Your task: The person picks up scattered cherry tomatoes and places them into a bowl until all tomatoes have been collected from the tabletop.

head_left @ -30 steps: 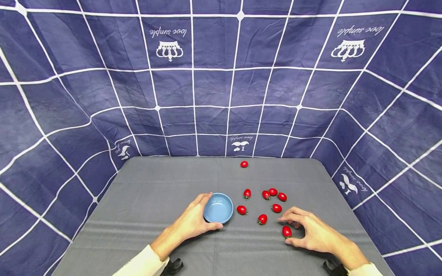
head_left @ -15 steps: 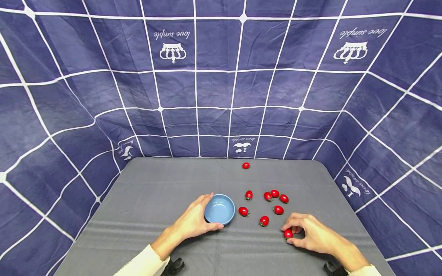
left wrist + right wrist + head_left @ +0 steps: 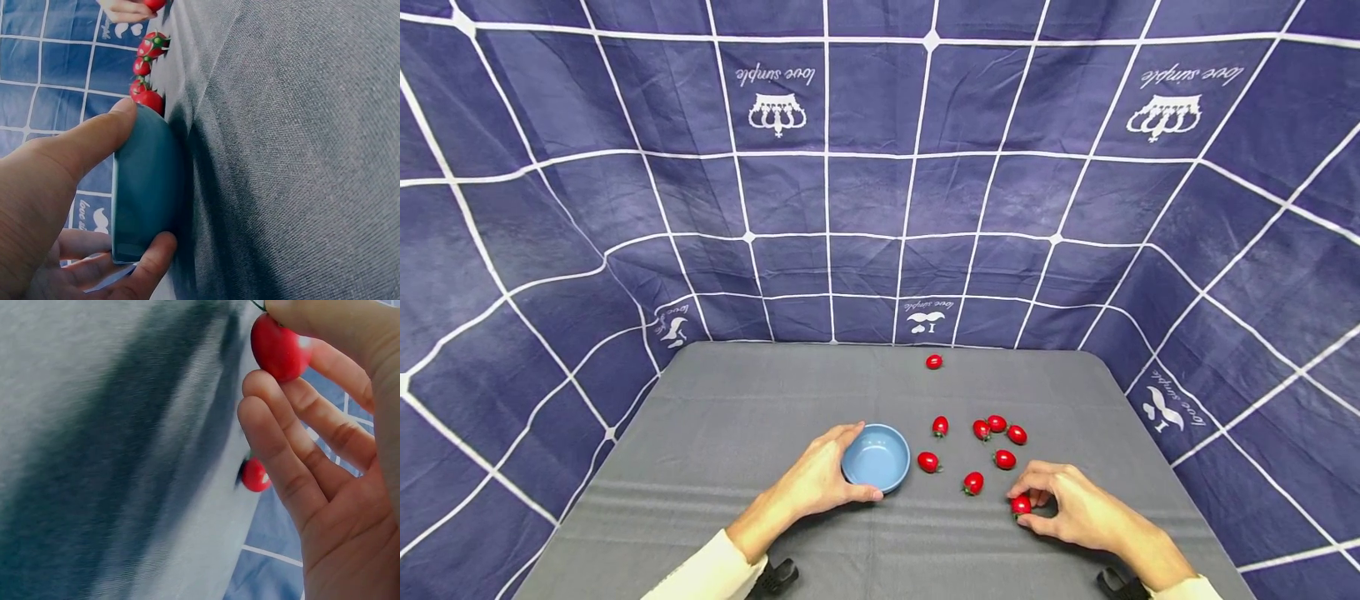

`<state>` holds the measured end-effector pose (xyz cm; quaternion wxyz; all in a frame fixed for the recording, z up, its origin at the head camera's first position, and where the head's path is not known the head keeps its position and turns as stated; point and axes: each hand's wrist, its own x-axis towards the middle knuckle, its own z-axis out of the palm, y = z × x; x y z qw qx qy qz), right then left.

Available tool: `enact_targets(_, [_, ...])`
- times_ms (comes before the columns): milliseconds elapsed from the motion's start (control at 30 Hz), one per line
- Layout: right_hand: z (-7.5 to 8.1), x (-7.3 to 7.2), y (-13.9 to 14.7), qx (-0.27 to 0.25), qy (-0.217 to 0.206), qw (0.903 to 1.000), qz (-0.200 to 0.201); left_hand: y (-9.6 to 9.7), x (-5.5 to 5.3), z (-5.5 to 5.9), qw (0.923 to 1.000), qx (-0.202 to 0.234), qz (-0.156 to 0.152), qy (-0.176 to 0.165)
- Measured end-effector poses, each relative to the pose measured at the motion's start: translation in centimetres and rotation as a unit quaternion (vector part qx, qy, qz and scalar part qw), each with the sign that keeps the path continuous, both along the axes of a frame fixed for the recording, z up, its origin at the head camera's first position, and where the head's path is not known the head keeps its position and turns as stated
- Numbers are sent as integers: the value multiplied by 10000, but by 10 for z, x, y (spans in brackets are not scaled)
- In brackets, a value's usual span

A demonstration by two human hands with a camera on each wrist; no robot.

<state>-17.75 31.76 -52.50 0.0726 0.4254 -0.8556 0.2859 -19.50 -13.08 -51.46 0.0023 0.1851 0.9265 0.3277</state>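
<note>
My left hand [image 3: 827, 475] grips a small blue bowl [image 3: 877, 458] by its left side, thumb near the front rim and fingers around the back. The left wrist view shows the bowl's outer wall [image 3: 147, 181] between thumb and fingers, close over the grey cloth. To the right, my right hand [image 3: 1071, 508] pinches a red cherry tomato [image 3: 1021, 505] between thumb and fingertips. Up close in the right wrist view, the held tomato [image 3: 278, 347] has its green stem end by the thumb. The other fingers curve loosely below it.
Between the hands lie loose cherry tomatoes, such as one near the bowl [image 3: 928, 462], one closer to the right hand [image 3: 973, 483], and a cluster [image 3: 996, 423] behind. Another tomato [image 3: 934, 362] lies near the table's back edge. A blue gridded curtain [image 3: 865, 192] surrounds the grey table [image 3: 760, 392].
My right hand's fingers have come together on the cherry tomato that lay between them, then shifted slightly left with it. The left hand stays on the bowl; the head view has shifted slightly.
</note>
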Motion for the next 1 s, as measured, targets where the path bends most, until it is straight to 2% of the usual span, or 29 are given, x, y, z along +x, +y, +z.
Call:
enact_targets(167, [5, -1, -5, -2, 311, 9995, -103, 2, 0, -3, 9999, 22, 5, -105])
enact_targets(300, [11, -6, -13, 17, 453, 9989, -126, 4, -2, -5, 10000, 20, -1, -62])
enact_targets(567, [19, -20, -38, -216, 1073, 9939, 153, 4, -3, -3, 10000, 25, -21, -47])
enact_targets(1000, [37, -40, -89, 161, 966, 9952, 66, -1, -6, -3, 10000, -23, 66, -27])
